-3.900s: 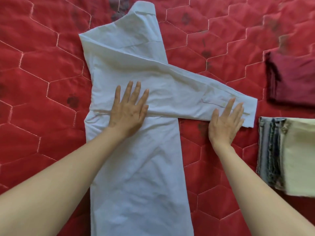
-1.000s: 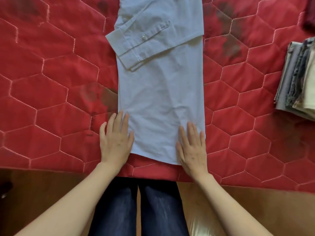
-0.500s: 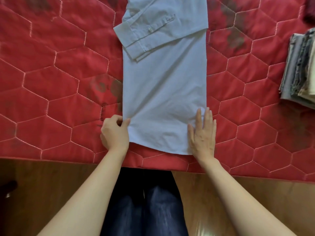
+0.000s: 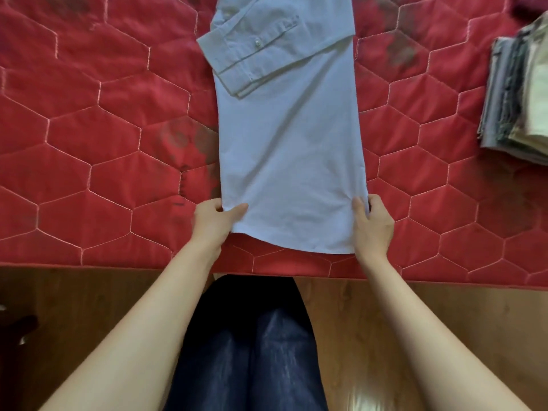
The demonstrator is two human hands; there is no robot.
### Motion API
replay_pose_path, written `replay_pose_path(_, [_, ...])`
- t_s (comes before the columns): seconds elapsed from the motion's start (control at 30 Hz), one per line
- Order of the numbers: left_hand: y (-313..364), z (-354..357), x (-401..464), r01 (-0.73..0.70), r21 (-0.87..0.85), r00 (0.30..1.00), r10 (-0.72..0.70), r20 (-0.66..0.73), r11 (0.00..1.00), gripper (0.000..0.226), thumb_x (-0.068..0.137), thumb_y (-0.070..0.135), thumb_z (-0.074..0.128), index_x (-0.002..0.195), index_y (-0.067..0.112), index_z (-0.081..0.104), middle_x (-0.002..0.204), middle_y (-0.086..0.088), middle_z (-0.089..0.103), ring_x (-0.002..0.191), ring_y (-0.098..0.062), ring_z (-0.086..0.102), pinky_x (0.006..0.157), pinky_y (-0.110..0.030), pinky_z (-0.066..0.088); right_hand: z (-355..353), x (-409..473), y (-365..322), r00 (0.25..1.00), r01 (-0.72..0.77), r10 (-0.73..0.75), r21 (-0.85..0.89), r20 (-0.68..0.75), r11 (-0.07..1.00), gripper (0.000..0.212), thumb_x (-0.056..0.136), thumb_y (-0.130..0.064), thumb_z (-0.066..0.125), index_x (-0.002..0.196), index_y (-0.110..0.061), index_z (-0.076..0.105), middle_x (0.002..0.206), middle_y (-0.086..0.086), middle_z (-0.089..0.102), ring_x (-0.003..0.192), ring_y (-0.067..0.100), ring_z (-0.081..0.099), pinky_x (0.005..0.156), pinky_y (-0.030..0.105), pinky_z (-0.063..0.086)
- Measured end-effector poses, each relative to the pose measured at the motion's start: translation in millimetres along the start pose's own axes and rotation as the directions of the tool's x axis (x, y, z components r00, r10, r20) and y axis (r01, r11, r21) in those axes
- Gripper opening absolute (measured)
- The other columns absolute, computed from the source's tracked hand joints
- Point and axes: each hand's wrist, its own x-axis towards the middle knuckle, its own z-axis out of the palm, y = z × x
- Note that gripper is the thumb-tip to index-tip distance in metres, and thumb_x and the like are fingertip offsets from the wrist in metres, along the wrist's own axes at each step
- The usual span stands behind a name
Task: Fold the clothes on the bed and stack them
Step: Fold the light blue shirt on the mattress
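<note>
Red quilted bed cover [image 4: 89, 161] with hexagon stitching, wooden floor [image 4: 415, 321] below its near edge. Light blue shirt [image 4: 290, 149] lies flat mid-cover, folded into a long narrow strip, cuffed sleeve [image 4: 252, 51] folded across its far part, cuff poking past the shirt's left edge. Left hand [image 4: 212, 222] pinches the shirt's near left corner, thumb on top of the fabric. Right hand [image 4: 372, 225] grips the near right corner, thumb on top, fingers curled at the edge. Stack of folded clothes [image 4: 516, 96] well right of the shirt. Dark jeans [image 4: 252, 351] of the person below the shirt's hem.
</note>
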Motion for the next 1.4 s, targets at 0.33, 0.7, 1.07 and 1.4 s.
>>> replay_pose_path(0.33, [-16.7, 20.9, -10.7, -0.503, 0.805, 0.602, 0.795, 0.065, 0.315, 0.05, 0.094, 0.019, 0.048, 0.141, 0.006, 0.04, 0.151, -0.014, 0.036, 0.143, -0.031, 0.029, 0.115, -0.045, 0.022, 36.5, -13.5, -31.0, 0.869, 0.467, -0.495, -0.295, -0.022, 0.834, 0.046, 0.09, -0.004, 0.052, 0.136, 0.0, 0.049, 0.143, 0.021, 0.045, 0.134, 0.037, 0.041, 0.111, 0.049, 0.032])
replay_pose_path(0.7, [-61.7, 70.9, -11.4, -0.637, 0.765, 0.664, 0.573, 0.48, 0.097, 0.062, 0.097, 0.038, 0.029, 0.151, 0.007, 0.026, 0.159, -0.02, 0.01, 0.148, -0.038, 0.004, 0.119, -0.048, 0.006, 58.9, -18.6, 29.8, 0.888, 0.452, -0.42, -0.527, 0.187, 0.72, 0.053, 0.101, -0.035, 0.023, 0.152, -0.021, 0.021, 0.16, 0.008, 0.017, 0.148, 0.023, 0.011, 0.12, 0.048, 0.009])
replay_pose_path(1.07, [61.1, 74.3, 87.9, -0.415, 0.9, 0.663, 0.722, 0.196, 0.136, 0.055, 0.102, 0.023, 0.02, 0.153, 0.005, 0.01, 0.162, -0.014, 0.004, 0.15, -0.026, 0.0, 0.119, -0.044, -0.005, 104.5, 59.2, -124.5, 0.755, 0.649, -0.623, -0.374, 0.207, 0.662, 0.051, 0.099, -0.028, 0.029, 0.148, -0.016, 0.035, 0.157, 0.012, 0.027, 0.147, 0.027, 0.019, 0.119, 0.048, 0.006])
replay_pose_path(1.4, [-6.0, 35.8, 52.2, -0.398, 0.899, 0.718, 0.673, 0.179, 0.185, 0.057, 0.099, 0.031, 0.025, 0.152, 0.01, 0.025, 0.16, -0.016, 0.016, 0.148, -0.033, 0.015, 0.118, -0.052, 0.011, 58.5, 13.4, -4.2, 0.951, 0.301, -0.287, -0.537, 0.111, 0.788, 0.056, 0.099, -0.035, 0.026, 0.153, -0.017, 0.022, 0.16, 0.012, 0.017, 0.148, 0.027, 0.015, 0.119, 0.05, 0.014])
